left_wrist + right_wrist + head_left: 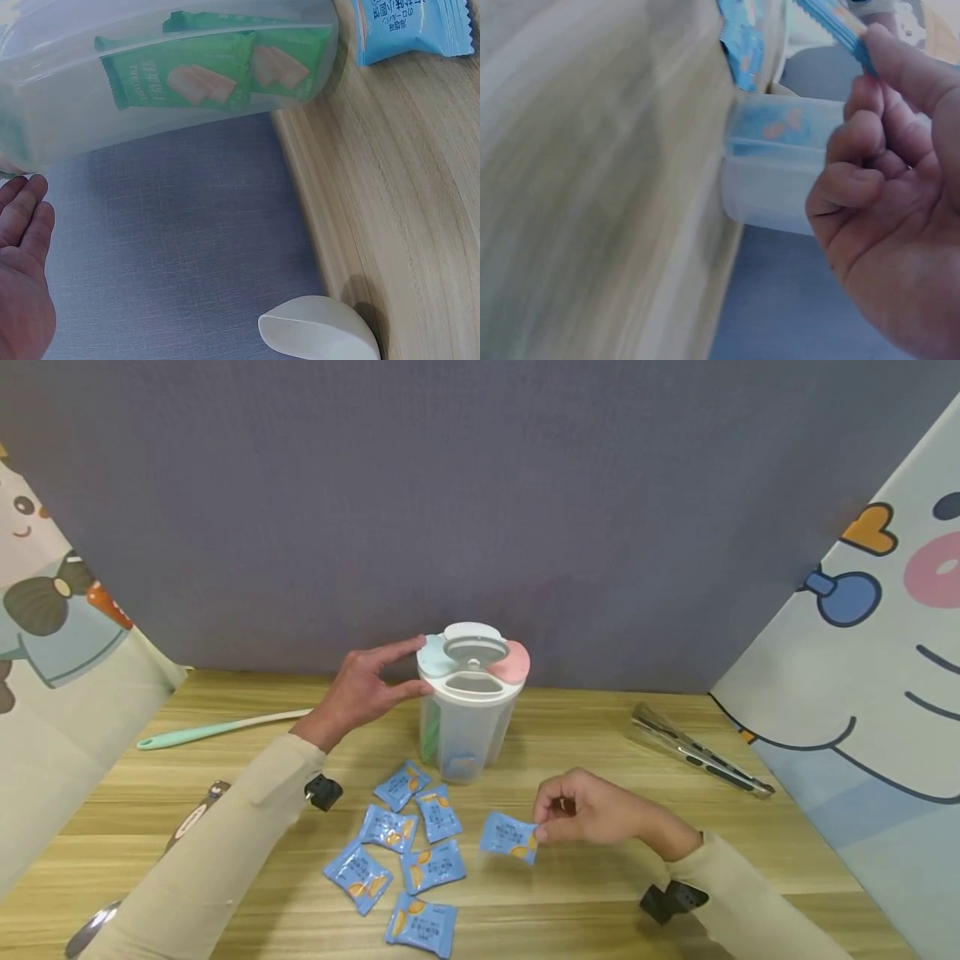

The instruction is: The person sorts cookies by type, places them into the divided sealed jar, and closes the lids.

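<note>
A clear divided container [468, 735] with a white lid and pale blue and pink flaps stands near the back wall. My left hand [360, 689] touches the lid's left side, thumb in front and straight fingers behind. Green snack packets [180, 75] show through the container wall in the left wrist view, and a blue packet [461, 766] lies low in the front compartment. Between thumb and index finger, my right hand [588, 810] pinches a blue snack packet [510, 837] by its edge, over the table right of the loose packets [431, 864].
Metal tongs [697, 752] lie at the right. At the left is a utensil with a green handle [195, 737]; its white head [319, 330] appears in the left wrist view. A bear-topped handle [217, 789] is partly hidden by my left sleeve. Grey fabric [480, 510] stands behind.
</note>
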Demonstrator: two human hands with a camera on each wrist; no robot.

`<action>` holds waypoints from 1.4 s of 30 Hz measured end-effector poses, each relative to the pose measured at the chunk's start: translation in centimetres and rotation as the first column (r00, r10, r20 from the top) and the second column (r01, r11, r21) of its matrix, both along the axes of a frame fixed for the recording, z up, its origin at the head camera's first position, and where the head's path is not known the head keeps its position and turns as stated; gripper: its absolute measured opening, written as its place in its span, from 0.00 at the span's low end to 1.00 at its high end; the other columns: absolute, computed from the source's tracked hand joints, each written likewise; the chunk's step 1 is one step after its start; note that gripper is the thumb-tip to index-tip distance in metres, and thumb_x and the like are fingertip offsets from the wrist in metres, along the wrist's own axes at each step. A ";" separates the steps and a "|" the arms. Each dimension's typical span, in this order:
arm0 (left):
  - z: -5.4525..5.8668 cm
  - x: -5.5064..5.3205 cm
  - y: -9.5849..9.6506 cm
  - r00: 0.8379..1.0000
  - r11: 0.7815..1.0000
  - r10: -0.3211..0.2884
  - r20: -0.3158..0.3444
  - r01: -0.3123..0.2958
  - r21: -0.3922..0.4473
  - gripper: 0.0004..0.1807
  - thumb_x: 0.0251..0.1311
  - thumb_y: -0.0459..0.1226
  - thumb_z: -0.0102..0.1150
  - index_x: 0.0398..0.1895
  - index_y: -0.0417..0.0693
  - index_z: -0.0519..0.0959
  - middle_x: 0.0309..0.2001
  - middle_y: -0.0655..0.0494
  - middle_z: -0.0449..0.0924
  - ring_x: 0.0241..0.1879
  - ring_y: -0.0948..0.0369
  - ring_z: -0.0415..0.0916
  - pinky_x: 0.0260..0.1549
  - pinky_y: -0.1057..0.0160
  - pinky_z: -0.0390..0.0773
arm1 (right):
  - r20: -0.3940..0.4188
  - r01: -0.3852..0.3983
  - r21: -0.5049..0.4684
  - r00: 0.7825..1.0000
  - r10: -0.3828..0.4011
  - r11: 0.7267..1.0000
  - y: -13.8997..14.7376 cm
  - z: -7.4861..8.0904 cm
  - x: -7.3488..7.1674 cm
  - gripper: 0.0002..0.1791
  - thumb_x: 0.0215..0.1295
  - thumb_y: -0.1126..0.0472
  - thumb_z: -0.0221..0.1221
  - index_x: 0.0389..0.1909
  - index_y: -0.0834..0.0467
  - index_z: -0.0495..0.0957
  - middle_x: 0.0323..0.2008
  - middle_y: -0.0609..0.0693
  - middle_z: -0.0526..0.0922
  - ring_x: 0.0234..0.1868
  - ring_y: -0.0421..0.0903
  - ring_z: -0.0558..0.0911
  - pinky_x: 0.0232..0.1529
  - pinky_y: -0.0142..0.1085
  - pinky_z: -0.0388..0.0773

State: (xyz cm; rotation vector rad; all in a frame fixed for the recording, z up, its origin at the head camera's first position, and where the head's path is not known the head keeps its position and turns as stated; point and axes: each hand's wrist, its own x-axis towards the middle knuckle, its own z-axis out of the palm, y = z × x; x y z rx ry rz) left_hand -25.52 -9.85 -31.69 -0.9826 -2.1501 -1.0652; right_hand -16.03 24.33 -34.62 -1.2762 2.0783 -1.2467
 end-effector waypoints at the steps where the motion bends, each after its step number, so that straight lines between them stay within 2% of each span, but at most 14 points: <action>1: 0.0 0.0 0.0 1.000 1.000 0.001 -0.003 -0.001 0.000 0.36 0.42 0.40 0.76 0.59 0.43 0.76 0.56 0.50 0.75 0.55 0.52 0.73 0.51 0.52 0.73 | -0.007 0.026 -0.007 1.000 -0.026 1.000 0.0 0.2 0.0 0.02 0.62 0.66 0.62 0.31 0.57 0.79 0.22 0.42 0.72 0.22 0.33 0.66 0.19 0.27 0.62; 7: 0.0 0.0 0.0 1.000 1.000 0.001 -0.008 -0.001 -0.002 0.36 0.42 0.40 0.76 0.59 0.43 0.75 0.56 0.49 0.75 0.55 0.51 0.73 0.51 0.52 0.73 | -0.088 0.120 -0.071 0.988 -0.126 0.990 0.0 1.1 -0.3 0.06 0.62 0.70 0.61 0.31 0.56 0.79 0.23 0.45 0.73 0.22 0.35 0.66 0.18 0.29 0.63; 13: 0.1 0.0 0.0 1.000 1.000 -0.001 -0.012 0.001 -0.003 0.36 0.42 0.40 0.76 0.59 0.43 0.75 0.56 0.49 0.75 0.55 0.52 0.73 0.52 0.52 0.73 | -0.161 0.192 -0.173 0.962 -0.220 0.966 -0.3 1.7 -0.7 0.09 0.58 0.78 0.59 0.30 0.61 0.78 0.25 0.50 0.76 0.23 0.35 0.68 0.17 0.30 0.65; 18: 0.1 -0.1 0.0 1.000 1.000 -0.001 -0.012 0.001 -0.007 0.36 0.43 0.39 0.76 0.59 0.43 0.75 0.56 0.49 0.75 0.55 0.51 0.73 0.52 0.52 0.73 | -0.183 0.269 -0.254 0.930 -0.319 0.929 -0.7 2.7 -0.8 0.09 0.59 0.78 0.58 0.30 0.61 0.79 0.25 0.49 0.77 0.23 0.37 0.70 0.18 0.30 0.68; 24: 0.1 -0.1 0.0 1.000 1.000 0.012 0.003 -0.012 -0.015 0.36 0.43 0.40 0.75 0.59 0.43 0.75 0.56 0.49 0.75 0.55 0.51 0.73 0.52 0.52 0.72 | -0.194 0.274 -0.410 0.906 -0.377 0.870 -1.4 3.9 -1.2 0.02 0.63 0.72 0.59 0.31 0.65 0.78 0.24 0.52 0.76 0.20 0.41 0.67 0.15 0.34 0.65; 27: 0.0 0.0 0.0 1.000 1.000 0.015 0.006 -0.015 -0.015 0.36 0.43 0.40 0.75 0.59 0.43 0.75 0.56 0.49 0.75 0.55 0.51 0.73 0.52 0.52 0.72 | -0.199 0.286 -0.470 0.888 -0.415 0.835 -1.8 4.3 -1.5 0.04 0.63 0.70 0.60 0.30 0.68 0.78 0.23 0.51 0.76 0.18 0.40 0.65 0.13 0.34 0.62; 31: 0.0 0.1 0.0 1.000 1.000 0.008 0.003 -0.008 -0.010 0.36 0.43 0.40 0.75 0.59 0.43 0.75 0.56 0.49 0.76 0.54 0.51 0.73 0.52 0.52 0.73 | -0.207 0.317 -0.536 0.849 -0.486 0.782 -2.2 4.9 -2.0 0.03 0.63 0.73 0.59 0.30 0.69 0.78 0.23 0.52 0.74 0.17 0.40 0.65 0.13 0.33 0.61; 35: 0.0 0.1 0.0 1.000 1.000 0.006 0.000 -0.006 -0.010 0.36 0.43 0.40 0.75 0.59 0.43 0.75 0.56 0.49 0.76 0.55 0.51 0.73 0.52 0.52 0.72 | -0.224 0.353 -0.564 0.805 -0.550 0.746 -2.6 5.8 -2.7 0.03 0.62 0.74 0.58 0.30 0.69 0.79 0.22 0.54 0.73 0.17 0.41 0.64 0.14 0.32 0.61; 38: 0.0 0.1 0.0 1.000 1.000 0.009 -0.006 -0.009 -0.010 0.36 0.42 0.40 0.76 0.59 0.43 0.75 0.56 0.49 0.76 0.54 0.52 0.74 0.52 0.52 0.73 | -0.257 0.368 -0.565 0.772 -0.581 0.739 -2.9 6.6 -3.1 0.02 0.62 0.75 0.58 0.31 0.69 0.79 0.23 0.55 0.73 0.17 0.41 0.64 0.15 0.32 0.61; 42: -0.1 0.0 0.0 1.000 1.000 0.009 -0.015 -0.009 -0.007 0.36 0.42 0.40 0.76 0.59 0.43 0.76 0.56 0.49 0.76 0.54 0.52 0.74 0.52 0.53 0.73 | -0.335 0.365 -0.547 0.729 -0.597 0.753 -3.7 8.3 -2.9 0.02 0.61 0.77 0.58 0.32 0.71 0.78 0.23 0.56 0.73 0.17 0.40 0.64 0.15 0.31 0.61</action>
